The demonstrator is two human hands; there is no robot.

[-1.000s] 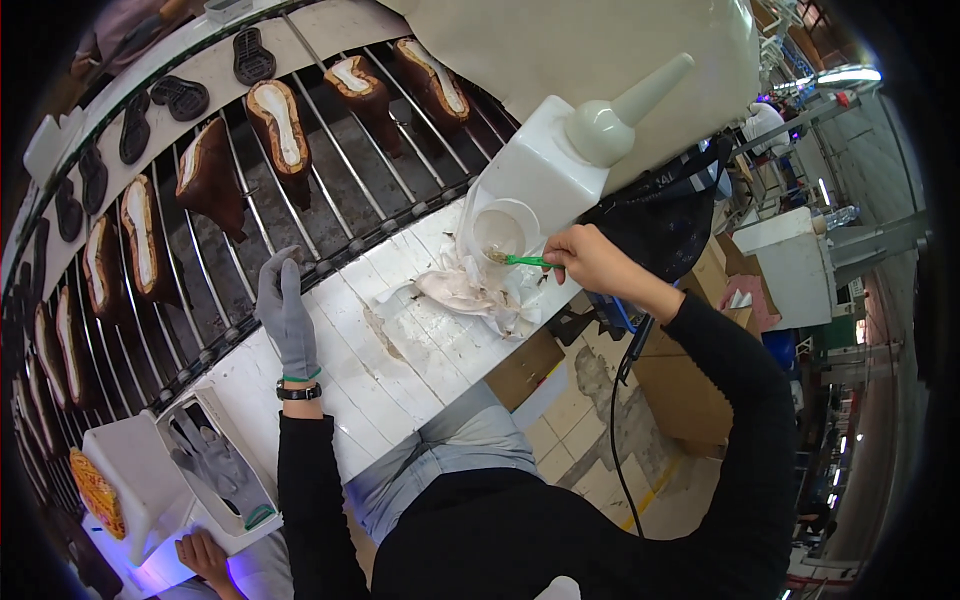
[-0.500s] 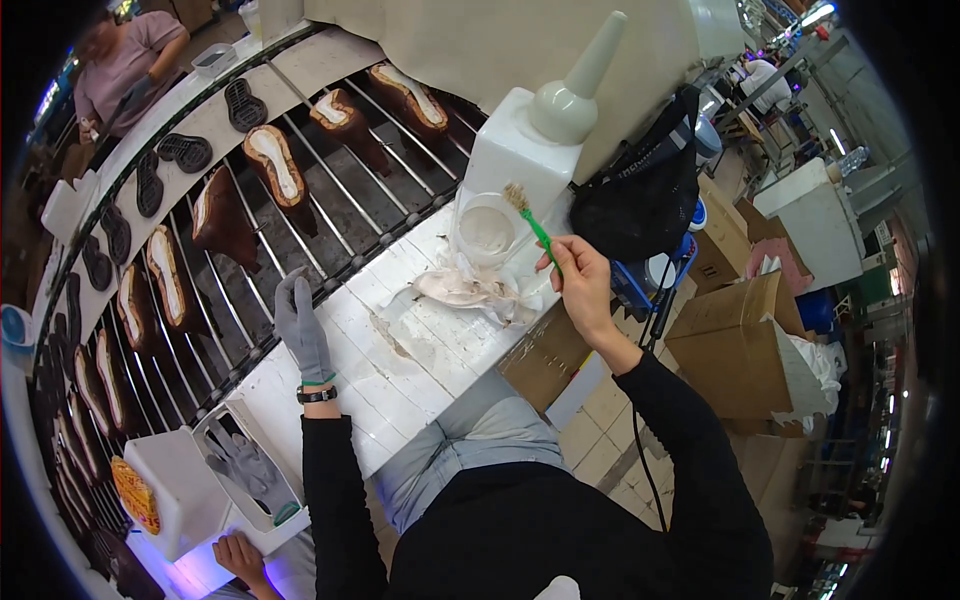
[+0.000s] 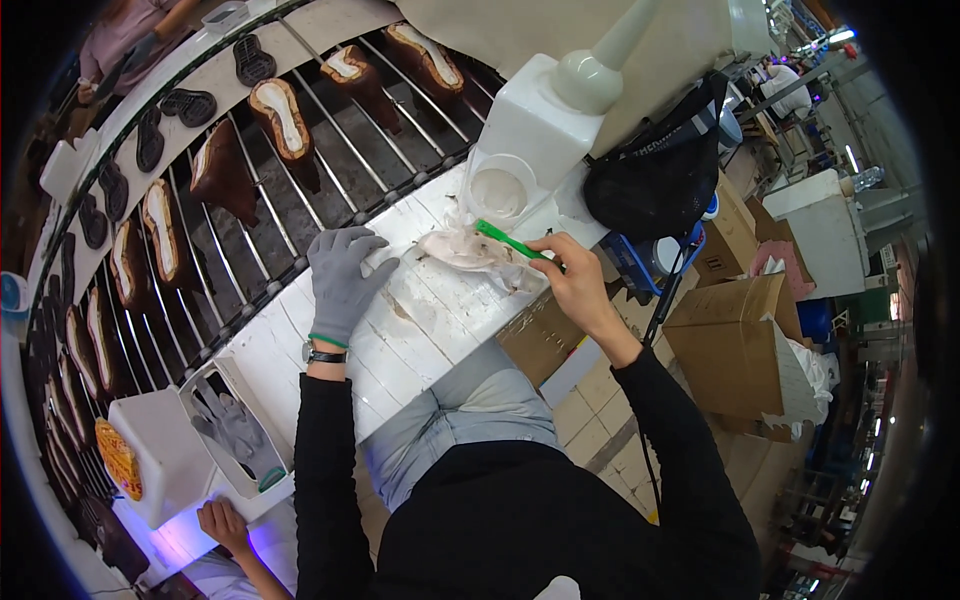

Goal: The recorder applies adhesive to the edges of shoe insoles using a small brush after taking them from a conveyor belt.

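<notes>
Bare and closed, my right hand grips the handle of a green brush. The brush's head is over a crumpled whitish cloth on the white table; its bristles cannot be made out. Just beyond the cloth stands a clear plastic cup, beside a large white bottle with a long pointed nozzle. My left hand wears a grey glove, holds nothing and has its fingers apart. It is over the table near the conveyor's edge, left of the cloth.
A conveyor of metal rods carries several brown shoe uppers. Dark soles lie on its outer ledge. At left, a white box holds grey gloves, near another person's hand. Cardboard boxes stand at right.
My right hand has tipped the brush down to the cloth from its raised, bristles-up position. My left hand has moved right, away from the conveyor rods, and spread its fingers.
</notes>
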